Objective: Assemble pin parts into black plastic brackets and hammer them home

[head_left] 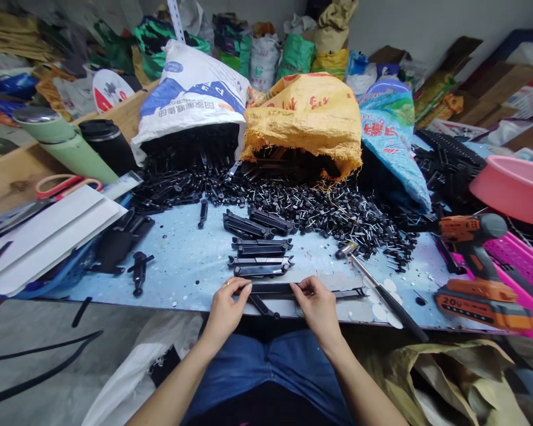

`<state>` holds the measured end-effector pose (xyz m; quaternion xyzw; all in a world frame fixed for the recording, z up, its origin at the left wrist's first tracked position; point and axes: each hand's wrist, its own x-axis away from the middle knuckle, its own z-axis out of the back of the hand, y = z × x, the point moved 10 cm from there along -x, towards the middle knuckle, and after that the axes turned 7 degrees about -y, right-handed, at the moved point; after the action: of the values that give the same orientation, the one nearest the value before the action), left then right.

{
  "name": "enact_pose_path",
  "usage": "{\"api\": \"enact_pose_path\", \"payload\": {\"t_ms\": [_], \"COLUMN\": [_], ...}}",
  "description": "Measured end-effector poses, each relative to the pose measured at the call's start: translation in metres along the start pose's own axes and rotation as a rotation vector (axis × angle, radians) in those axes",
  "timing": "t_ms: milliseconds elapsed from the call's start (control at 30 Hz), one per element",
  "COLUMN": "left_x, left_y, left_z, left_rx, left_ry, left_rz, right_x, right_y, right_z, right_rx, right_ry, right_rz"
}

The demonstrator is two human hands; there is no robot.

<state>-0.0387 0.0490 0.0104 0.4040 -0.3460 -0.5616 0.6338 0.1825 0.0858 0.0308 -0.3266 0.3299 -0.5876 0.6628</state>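
In the head view, readable on the battery of the orange-and-grey cordless drill: "20V"; on the white-and-blue woven plastic sack, Chinese characters, seemingly 国家能源集团; on the orange woven sack, red characters too creased for reading. At the near edge of the pale-blue speckled tabletop, a narrow black strip, pinched between thumb and fingers of both left hand and right hand, nearly closed. Beyond, a heap of small black pieces with metal pins. Behind, filled sacks before a grey wall. Strip's ends hidden by fingers; pink plastic basin cut off at right; sack interiors too dark to make out.
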Motion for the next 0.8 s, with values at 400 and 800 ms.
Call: {"api": "enact_pose_path", "payload": {"t_ms": [400, 800], "left_x": [-0.001, 0.004], "left_y": [0.002, 0.013], "left_z": [0.001, 0.007], "left_rx": [-0.009, -0.176], "left_ry": [0.004, 0.082], "left_rz": [-0.017, -0.142], "right_x": [0.003, 0.006], "right_y": [-0.011, -0.018], "right_z": [0.001, 0.027], "right_rx": [0.167, 0.509], "right_ry": [0.06, 0.237], "right_rz": [0.108, 0.138]}}
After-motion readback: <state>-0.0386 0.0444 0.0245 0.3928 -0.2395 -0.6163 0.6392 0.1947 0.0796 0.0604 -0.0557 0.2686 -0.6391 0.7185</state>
